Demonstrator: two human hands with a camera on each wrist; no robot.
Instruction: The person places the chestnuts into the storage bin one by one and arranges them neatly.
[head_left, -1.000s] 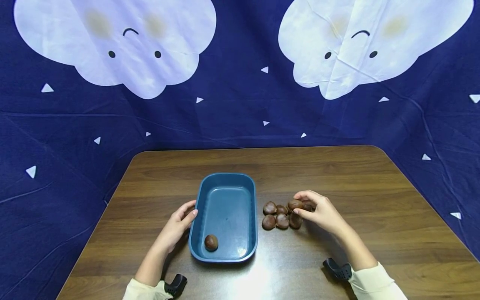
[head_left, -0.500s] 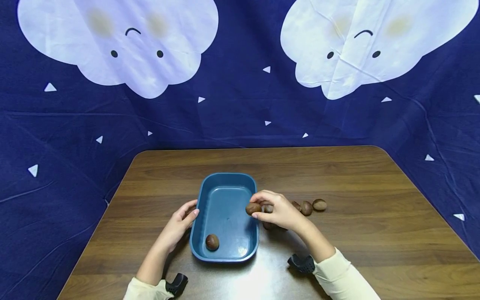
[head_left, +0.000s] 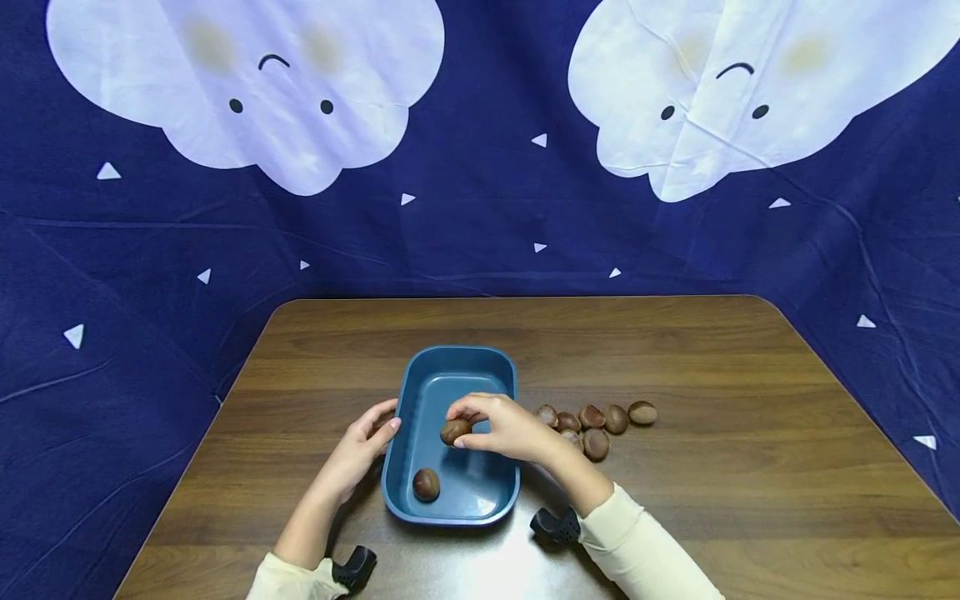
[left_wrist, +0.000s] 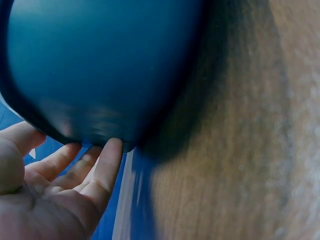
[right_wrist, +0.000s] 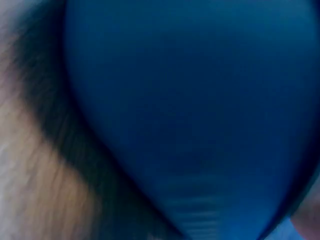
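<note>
Chestnut [head_left: 455, 431], lower centre: pinched by right hand [head_left: 502, 425], over blue tray [head_left: 457, 387]. Left hand [head_left: 356, 446]: fingers extended, touching tray's left side. Second chestnut [head_left: 426, 484]: in tray. Other chestnuts [head_left: 592, 416]: right of centre.

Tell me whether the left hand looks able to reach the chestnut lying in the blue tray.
Probably yes: the left hand touches the tray near that chestnut, and nothing covers it.

Navy cloth backdrop [head_left: 480, 225] with 2 white clouds [head_left: 255, 133] behind a wood-grain table [head_left: 720, 358]
</note>
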